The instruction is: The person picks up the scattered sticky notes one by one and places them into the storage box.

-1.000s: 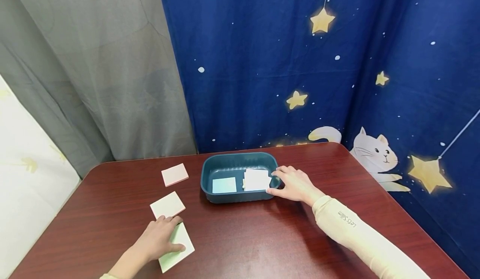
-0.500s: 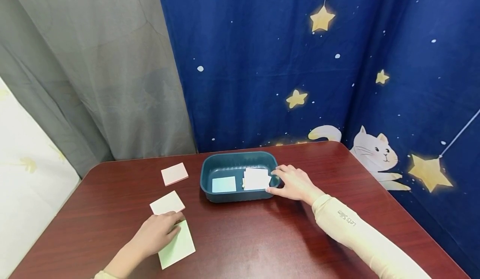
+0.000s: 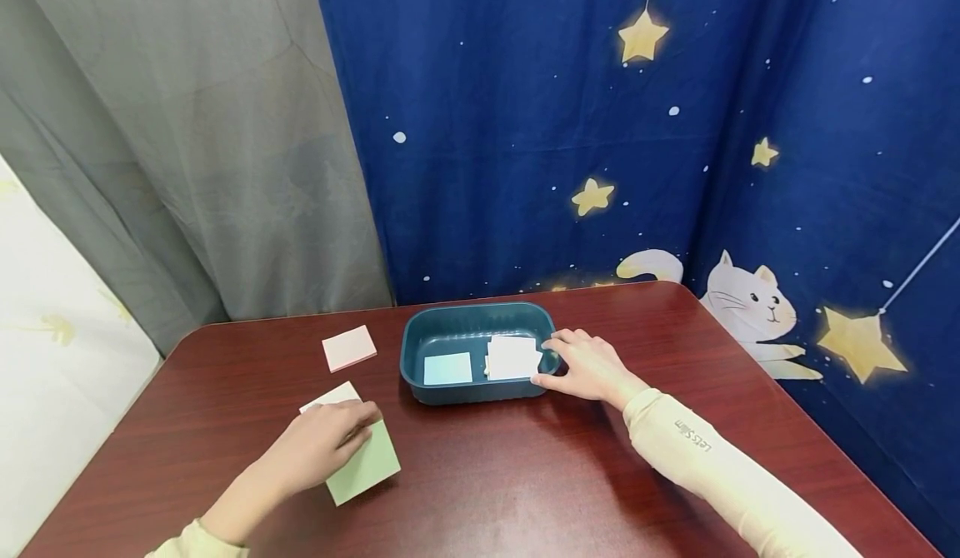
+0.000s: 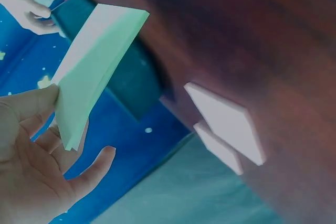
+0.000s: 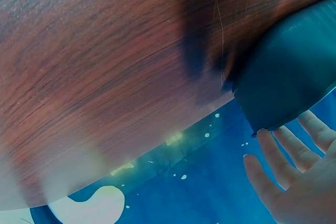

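My left hand [image 3: 318,450] holds a green pad of sticky notes [image 3: 369,465]. The left wrist view shows the pad [image 4: 97,61] tilted, its lower end between thumb and fingers. Part of a whitish note pad [image 3: 339,393] lies beneath that hand in the head view. At the right end of a dark teal plastic bin [image 3: 480,393] rests my right hand [image 3: 588,368], its fingers over the rim and spread fairly straight in the right wrist view. Inside the bin are a light blue note pad [image 3: 447,368] and some white note pads [image 3: 513,358].
A pale pink note pad [image 3: 349,348] lies on the reddish-brown table [image 3: 480,491], left of the bin. Behind the table's back edge hang a grey curtain [image 3: 225,166] and a blue curtain [image 3: 487,166] with stars.
My left hand has lifted the green pad from the table and moved it slightly forward and right. The right hand stays at the bin's rim.
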A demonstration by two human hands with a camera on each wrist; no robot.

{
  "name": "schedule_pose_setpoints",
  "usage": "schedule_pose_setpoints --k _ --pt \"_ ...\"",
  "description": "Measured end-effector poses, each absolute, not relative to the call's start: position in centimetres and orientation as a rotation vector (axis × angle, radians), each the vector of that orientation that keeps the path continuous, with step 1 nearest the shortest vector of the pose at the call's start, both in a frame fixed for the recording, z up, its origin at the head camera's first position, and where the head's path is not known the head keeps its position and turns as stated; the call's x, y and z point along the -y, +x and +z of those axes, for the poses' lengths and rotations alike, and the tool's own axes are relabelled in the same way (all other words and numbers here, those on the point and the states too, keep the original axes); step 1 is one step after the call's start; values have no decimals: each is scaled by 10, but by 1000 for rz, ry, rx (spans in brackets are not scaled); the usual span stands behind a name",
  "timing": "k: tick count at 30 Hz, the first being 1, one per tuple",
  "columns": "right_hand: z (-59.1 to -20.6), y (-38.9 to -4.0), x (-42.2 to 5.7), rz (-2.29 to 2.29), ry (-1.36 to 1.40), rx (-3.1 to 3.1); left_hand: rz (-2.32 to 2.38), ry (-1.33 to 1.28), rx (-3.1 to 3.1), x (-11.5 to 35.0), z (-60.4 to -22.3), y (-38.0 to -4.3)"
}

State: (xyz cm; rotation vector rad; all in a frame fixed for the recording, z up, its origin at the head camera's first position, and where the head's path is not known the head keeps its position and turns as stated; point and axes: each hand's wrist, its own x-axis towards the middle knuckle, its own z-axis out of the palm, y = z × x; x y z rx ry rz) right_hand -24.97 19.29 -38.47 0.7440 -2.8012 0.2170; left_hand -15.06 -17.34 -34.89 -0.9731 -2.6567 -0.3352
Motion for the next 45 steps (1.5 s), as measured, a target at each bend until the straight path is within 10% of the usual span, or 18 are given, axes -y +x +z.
schedule_pose_setpoints --k 45 --pt "-386 -249 -193 228 732 2803 -229 -1044 2407 109 -292 -208"
